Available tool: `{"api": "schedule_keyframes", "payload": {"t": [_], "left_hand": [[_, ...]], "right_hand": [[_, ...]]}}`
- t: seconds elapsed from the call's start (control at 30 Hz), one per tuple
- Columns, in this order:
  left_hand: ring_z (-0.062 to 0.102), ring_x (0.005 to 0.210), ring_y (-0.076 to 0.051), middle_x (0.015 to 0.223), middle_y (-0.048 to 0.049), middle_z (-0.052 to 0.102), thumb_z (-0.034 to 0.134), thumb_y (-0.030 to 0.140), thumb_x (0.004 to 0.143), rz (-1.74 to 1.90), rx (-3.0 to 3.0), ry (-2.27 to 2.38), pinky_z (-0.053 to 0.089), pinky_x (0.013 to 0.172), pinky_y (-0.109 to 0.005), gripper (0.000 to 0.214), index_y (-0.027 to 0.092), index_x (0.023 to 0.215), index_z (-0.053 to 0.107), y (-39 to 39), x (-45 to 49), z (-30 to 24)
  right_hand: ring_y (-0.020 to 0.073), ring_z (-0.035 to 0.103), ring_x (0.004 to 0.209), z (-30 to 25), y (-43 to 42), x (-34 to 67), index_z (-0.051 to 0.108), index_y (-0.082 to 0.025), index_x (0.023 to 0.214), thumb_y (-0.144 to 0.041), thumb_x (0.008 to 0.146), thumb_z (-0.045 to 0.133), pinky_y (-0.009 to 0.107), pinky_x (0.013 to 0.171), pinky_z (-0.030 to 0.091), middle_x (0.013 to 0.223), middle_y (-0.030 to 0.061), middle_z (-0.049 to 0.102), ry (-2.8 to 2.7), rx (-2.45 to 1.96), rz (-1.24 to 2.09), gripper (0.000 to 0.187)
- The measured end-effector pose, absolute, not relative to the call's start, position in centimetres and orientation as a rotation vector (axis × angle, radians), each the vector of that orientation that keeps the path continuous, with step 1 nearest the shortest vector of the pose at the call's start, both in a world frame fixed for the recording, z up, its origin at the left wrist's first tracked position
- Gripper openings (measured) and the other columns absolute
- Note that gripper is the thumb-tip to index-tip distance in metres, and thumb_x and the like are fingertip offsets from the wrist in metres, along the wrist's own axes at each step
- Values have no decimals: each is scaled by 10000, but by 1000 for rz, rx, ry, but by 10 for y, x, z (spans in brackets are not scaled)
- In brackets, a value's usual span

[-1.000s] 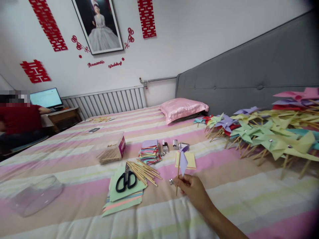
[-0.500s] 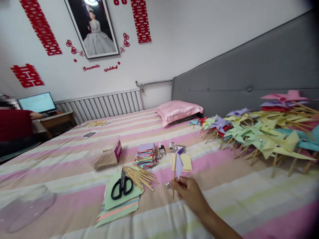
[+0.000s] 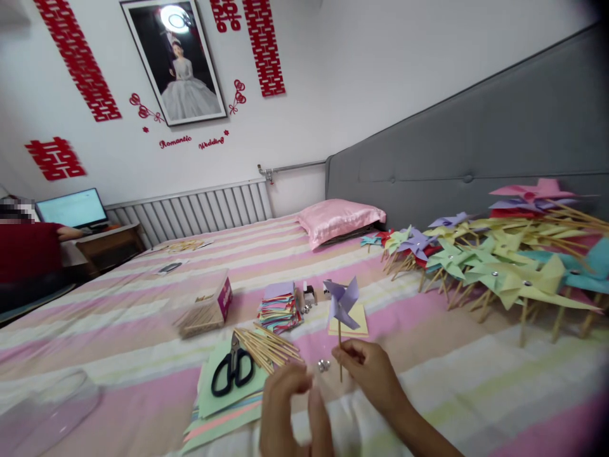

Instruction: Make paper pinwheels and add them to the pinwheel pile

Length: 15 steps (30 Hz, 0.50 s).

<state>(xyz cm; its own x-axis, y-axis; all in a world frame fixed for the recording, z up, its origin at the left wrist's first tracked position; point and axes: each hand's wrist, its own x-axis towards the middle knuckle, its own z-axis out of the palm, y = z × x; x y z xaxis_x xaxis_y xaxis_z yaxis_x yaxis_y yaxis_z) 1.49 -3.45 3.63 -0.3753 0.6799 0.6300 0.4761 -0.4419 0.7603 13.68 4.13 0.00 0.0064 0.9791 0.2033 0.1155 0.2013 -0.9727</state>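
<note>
A softly creased, striped bed (image 3: 143,355) spreads across the lower frame. At right, crisp folded-paper pinwheels (image 3: 497,276) crowd together on wooden sticks. Flat colored paper sheets (image 3: 223,406), lower center, lie under black-handled scissors (image 3: 233,368). Right of center, the right hand (image 3: 373,369) pinches the slim stick of an upright purple pinwheel (image 3: 343,304). The left hand (image 3: 277,412), bottom center, is blurred and cut off by the lower edge; its fingers curl narrowly, whether around anything I cannot tell. Shiny silver pieces (image 3: 323,365) between the hands are too small to make out.
</note>
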Motion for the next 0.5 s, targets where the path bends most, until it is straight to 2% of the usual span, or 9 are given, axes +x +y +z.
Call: {"api": "schedule_keyframes", "payload": {"t": [0.07, 0.13, 0.17, 0.3, 0.4, 0.5], "left_hand": [[552, 586, -147, 771, -47, 616, 566, 253, 740, 1756, 1711, 1609, 457, 577, -290, 113, 167, 795, 614, -16, 13, 25], [521, 489, -136, 676, -43, 620, 602, 255, 689, 1573, 1612, 1646, 425, 491, -263, 147, 158, 796, 627, -4, 14, 9], [524, 472, -136, 661, -46, 635, 619, 271, 668, 1511, 1503, 1640, 421, 475, -254, 215, 146, 843, 635, -2, 15, 1], [542, 451, -111, 812, -109, 686, 622, 319, 660, 1265, 1217, 1286, 410, 434, -216, 334, 102, 911, 662, -3, 27, -20], [527, 431, -98, 673, -81, 676, 618, 345, 679, 1235, 1164, 1204, 387, 428, -199, 345, 89, 903, 673, -5, 30, -21], [530, 412, -103, 599, -65, 653, 666, 401, 619, 1277, 1060, 1228, 369, 404, -196, 352, 81, 763, 691, -3, 25, -21]], "right_hand": [[136, 494, 526, 2, 41, 138, 633, -126, 628, -392, 725, 563, 213, 494, 357, 552, 9, 581, -1400, -1161, 950, 292], [146, 517, 537, 2, 40, 138, 643, -132, 644, -390, 730, 557, 217, 501, 373, 566, 14, 603, -1423, -1156, 955, 285], [152, 531, 545, 1, 40, 137, 646, -134, 653, -387, 729, 558, 219, 506, 383, 576, 18, 614, -1430, -1154, 969, 279], [164, 562, 540, -1, 36, 131, 647, -135, 656, -372, 725, 562, 227, 498, 409, 587, 32, 635, -1437, -1168, 1020, 261], [160, 559, 512, -3, 33, 127, 644, -136, 641, -370, 719, 567, 227, 483, 409, 560, 30, 625, -1437, -1162, 1042, 258], [146, 538, 470, -5, 32, 125, 637, -139, 649, -385, 721, 564, 219, 448, 390, 517, 13, 593, -1417, -1109, 1123, 267]]}}
